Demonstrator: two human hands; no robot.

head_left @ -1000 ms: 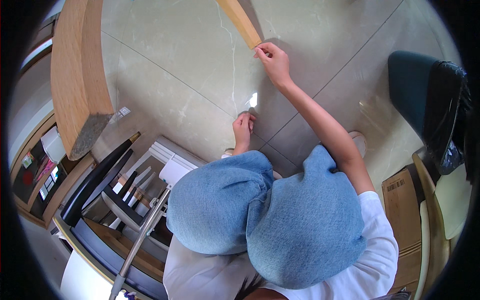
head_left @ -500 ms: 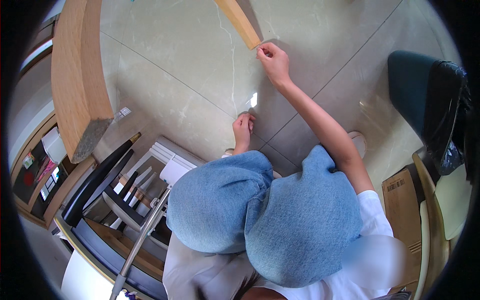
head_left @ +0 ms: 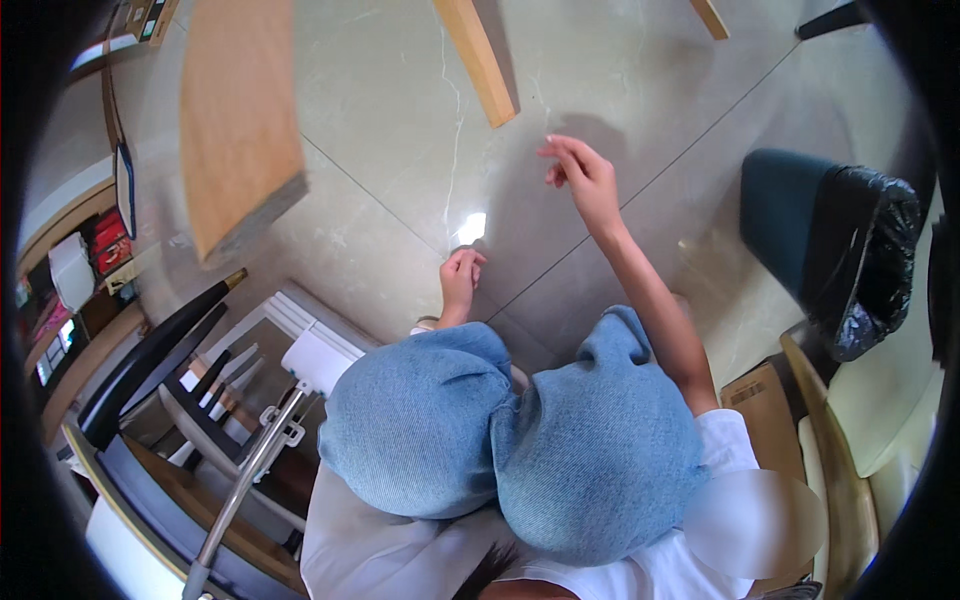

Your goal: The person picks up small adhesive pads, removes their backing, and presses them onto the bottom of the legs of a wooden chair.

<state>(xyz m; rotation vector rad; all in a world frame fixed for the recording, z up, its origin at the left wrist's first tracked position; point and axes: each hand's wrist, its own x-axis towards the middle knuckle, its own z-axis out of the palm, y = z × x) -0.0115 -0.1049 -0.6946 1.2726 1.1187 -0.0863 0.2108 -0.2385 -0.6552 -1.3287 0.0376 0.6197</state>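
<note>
My right hand [head_left: 583, 180] hovers over the tiled floor [head_left: 380, 130], its fingers loosely bent and apart with nothing visible in them. Just up and left of it ends a slim pale wooden leg [head_left: 485, 85], apart from the fingertips. Beyond my denim-covered left knee [head_left: 420, 420], my left hand [head_left: 460, 285] is low near the floor. Its fingers are curled together, and whatever they may hold is hidden. A larger wooden leg [head_left: 240, 130] with a grey end looms close at the upper left, blurred.
At right stands a dark teal bin [head_left: 790, 210] lined with a black bag [head_left: 885, 260], above a cardboard box [head_left: 765, 420]. A metal pole [head_left: 250, 485] and dark chair parts [head_left: 150, 360] crowd the lower left. Another wooden leg [head_left: 710, 18] shows at the top.
My right hand has drawn away from the slim leg's end, moving right and down, its fingers loosening. The view has shifted, bringing more of the bin and another leg into sight.
</note>
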